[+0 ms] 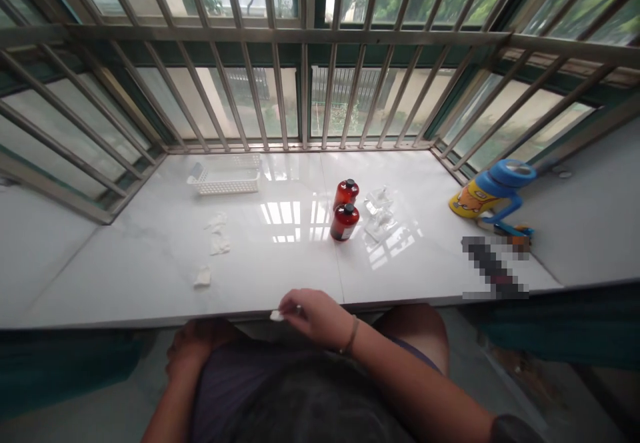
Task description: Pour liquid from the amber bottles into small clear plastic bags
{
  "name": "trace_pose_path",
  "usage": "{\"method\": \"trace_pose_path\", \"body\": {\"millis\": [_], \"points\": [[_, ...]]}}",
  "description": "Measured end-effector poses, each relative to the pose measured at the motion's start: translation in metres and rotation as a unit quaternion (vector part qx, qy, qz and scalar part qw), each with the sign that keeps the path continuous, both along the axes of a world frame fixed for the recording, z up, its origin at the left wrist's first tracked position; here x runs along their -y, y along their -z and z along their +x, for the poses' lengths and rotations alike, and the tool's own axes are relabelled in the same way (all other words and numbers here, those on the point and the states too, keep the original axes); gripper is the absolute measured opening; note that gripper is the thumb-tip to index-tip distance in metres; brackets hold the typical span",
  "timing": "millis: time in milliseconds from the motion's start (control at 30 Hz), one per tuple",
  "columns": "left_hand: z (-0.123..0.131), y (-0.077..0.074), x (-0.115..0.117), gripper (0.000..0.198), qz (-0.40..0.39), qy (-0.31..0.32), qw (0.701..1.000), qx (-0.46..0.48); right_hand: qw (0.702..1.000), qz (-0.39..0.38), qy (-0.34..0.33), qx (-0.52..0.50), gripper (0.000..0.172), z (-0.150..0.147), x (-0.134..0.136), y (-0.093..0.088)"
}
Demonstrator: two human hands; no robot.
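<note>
Your right hand (pixel 313 313) is pinching a small white scrap (pixel 276 316) between thumb and fingers, at the near edge of the white counter (pixel 280 266). Scrap sticks out past the fingertips on the left; too small to tell if it's paper or cotton. Something thin may sit in the grip too, can't confirm. Left hand (pixel 187 350) rests on your left thigh, idle; finger spread unclear.

For handling: scrap looks light and soft, so I'd use a light pinch, enough not to crush it. You're right at the edge, with lap and floor below, so a slip probably loses it. Better to work farther in, over the counter. Left hand could come up to steady the other end.

Three more white pieces lie apart on the left: near one (pixel 202 277), middle one (pixel 220 244), far one (pixel 216 220). White perforated basket (pixel 229 188) is behind them. Two black-capped red bottles, front (pixel 345 224) and rear (pixel 345 193), stand upright, clear plastic packaging (pixel 380 222) just right of them. Swing your forearm wide of those.
</note>
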State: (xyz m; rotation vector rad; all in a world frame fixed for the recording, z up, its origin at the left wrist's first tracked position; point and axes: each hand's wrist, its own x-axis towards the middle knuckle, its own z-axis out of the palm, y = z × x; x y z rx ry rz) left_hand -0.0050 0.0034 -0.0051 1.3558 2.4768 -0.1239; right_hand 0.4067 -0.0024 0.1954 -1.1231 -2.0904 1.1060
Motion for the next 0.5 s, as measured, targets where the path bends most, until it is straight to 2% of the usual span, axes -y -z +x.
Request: {"method": "trace_pose_path", "body": {"millis": [67,133,200,300,400,500], "points": [[0.000,0.001,-0.002,0.093,-0.006,-0.034,0.999,0.003,0.993,-0.042,0.103,-0.040,0.018,0.048,-0.005,0.000],[0.000,0.001,-0.005,0.096,-0.012,-0.057,0.998,0.007,0.976,-0.036,0.212,0.004,0.022,0.102,-0.011,0.003],[0.001,0.001,-0.009,0.100,-0.017,-0.068,0.997,0.012,0.944,-0.004,0.321,0.077,0.026,0.159,-0.017,0.004],[0.002,0.000,-0.013,0.102,-0.018,-0.076,0.997,0.010,0.890,0.025,0.434,0.139,0.023,0.238,-0.031,0.001],[0.003,-0.001,-0.013,0.099,-0.016,-0.080,0.997,0.008,0.834,0.057,0.517,0.186,0.020,0.296,-0.050,-0.010],[0.002,-0.001,-0.011,0.093,-0.017,-0.076,0.997,0.011,0.808,0.090,0.547,0.198,0.022,0.325,-0.072,-0.021]]}}
